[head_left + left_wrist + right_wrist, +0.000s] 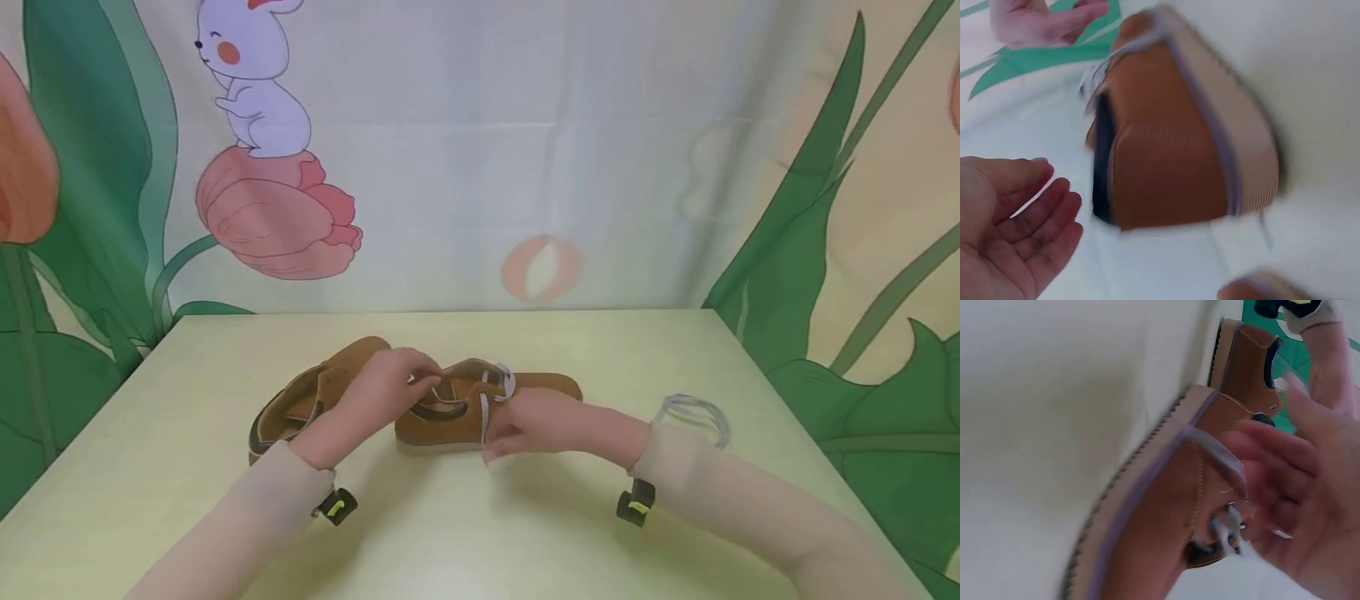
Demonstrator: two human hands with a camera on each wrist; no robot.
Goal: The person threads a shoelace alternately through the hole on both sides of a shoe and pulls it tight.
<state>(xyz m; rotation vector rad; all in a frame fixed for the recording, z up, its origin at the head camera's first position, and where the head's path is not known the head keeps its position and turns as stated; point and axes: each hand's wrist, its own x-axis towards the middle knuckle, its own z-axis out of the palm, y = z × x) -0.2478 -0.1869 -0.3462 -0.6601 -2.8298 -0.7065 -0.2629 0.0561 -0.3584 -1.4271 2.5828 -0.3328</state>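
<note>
A brown low shoe (pixel 442 429) with a pale sole stands at the middle of the table, its toe pointing right. Grey-white lace (pixel 509 382) is threaded through its eyelets, and one lace end (pixel 1216 449) hangs down the near side. My left hand (pixel 393 379) hovers by the heel opening; in the left wrist view its fingers are loosely bent around nothing. Beside the laces is my right hand (pixel 543 421), blurred, with relaxed fingers near the hanging lace end. A second brown shoe (pixel 352 358) stands at the left, partly hidden behind my left hand and forearm.
A loose coil of grey lace (pixel 697 410) lies at the right of the table, just beyond my right sleeve. Behind the table's (pixel 637 342) far edge hangs a printed curtain (pixel 450 167) with a rabbit and flowers. Both wrists carry small black cameras (pixel 636 502).
</note>
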